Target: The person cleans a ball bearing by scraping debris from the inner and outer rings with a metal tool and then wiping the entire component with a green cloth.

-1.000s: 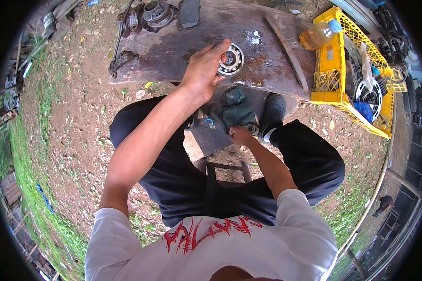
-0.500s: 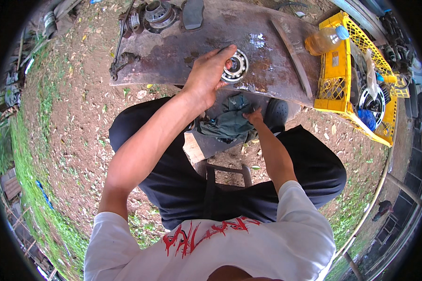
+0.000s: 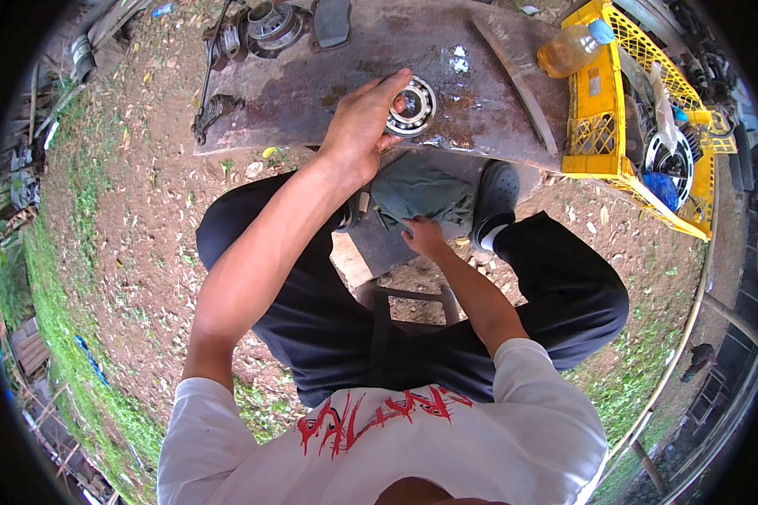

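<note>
My left hand (image 3: 358, 126) grips a ball bearing (image 3: 412, 108) by its left side, with the thumb at the bore; steel balls show between its rings. It is held over the near edge of a dark worn board (image 3: 379, 63). Lower down, between my knees, my right hand (image 3: 425, 236) has its fingers curled at the near edge of a dark green cloth (image 3: 421, 192). Where the fingertips meet the cloth is partly hidden. The cloth lies spread over a low flat surface (image 3: 379, 248) beside a dark clog (image 3: 499, 194).
A metal hub part (image 3: 274, 25), a brake pad (image 3: 332, 23) and a long thin rod (image 3: 211, 71) lie at the board's far left. A flat bar (image 3: 515, 84) crosses its right side. The yellow crate (image 3: 596, 126) and a bottle of amber liquid (image 3: 571, 50) stand at right.
My right hand has drawn back toward me and to the left. The green cloth, bunched before, now lies flatter. The bearing stays in my left hand, shifted slightly left and farther away.
</note>
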`<state>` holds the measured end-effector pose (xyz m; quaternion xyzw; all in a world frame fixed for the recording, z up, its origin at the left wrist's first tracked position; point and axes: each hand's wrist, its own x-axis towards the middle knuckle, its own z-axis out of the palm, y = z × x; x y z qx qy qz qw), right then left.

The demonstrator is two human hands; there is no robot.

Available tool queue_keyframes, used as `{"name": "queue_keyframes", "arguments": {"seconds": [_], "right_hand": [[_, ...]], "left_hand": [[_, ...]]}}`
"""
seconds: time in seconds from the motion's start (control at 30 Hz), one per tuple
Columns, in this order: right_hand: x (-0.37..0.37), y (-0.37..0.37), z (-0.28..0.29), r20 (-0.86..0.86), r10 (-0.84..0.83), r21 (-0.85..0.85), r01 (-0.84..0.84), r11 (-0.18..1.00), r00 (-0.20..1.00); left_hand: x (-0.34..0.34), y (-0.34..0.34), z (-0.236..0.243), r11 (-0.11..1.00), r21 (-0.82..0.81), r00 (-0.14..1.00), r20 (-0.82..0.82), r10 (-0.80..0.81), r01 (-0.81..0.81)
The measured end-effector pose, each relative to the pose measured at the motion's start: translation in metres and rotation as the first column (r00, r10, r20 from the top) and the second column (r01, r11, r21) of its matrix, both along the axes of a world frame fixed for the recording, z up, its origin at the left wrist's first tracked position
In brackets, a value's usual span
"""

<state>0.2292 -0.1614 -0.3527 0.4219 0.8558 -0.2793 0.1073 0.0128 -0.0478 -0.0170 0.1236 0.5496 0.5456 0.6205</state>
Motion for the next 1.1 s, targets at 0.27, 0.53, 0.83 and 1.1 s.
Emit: {"name": "queue_keyframes", "arguments": {"seconds": [0.27, 0.53, 0.83, 1.1], "right_hand": [[0.029, 0.061, -0.052, 0.107, -0.848, 0.068, 0.848, 0.526, 0.518], [0.035, 0.119, -0.057, 0.319, -0.947, -0.718, 0.644, -0.264, -0.033], [0.022, 0.095, 0.031, -0.104, -0.44, -0.384, 0.372, 0.845, 0.892], [0.011, 0.08, 0.198, 0.023, -0.982, -0.989, 0.149, 0.005, 0.189]], "left_hand": [[0.001, -0.002, 0.008, 0.996, -0.086, 0.999, -0.029, 0.021, -0.023], [0.002, 0.0, 0.009, 0.998, -0.057, 1.0, 0.025, 0.004, -0.002], [0.005, 0.005, 0.022, 0.999, 0.044, 0.999, -0.045, -0.021, 0.023], [0.003, 0.004, 0.035, 0.997, 0.073, 0.997, -0.071, 0.017, -0.012]]}}
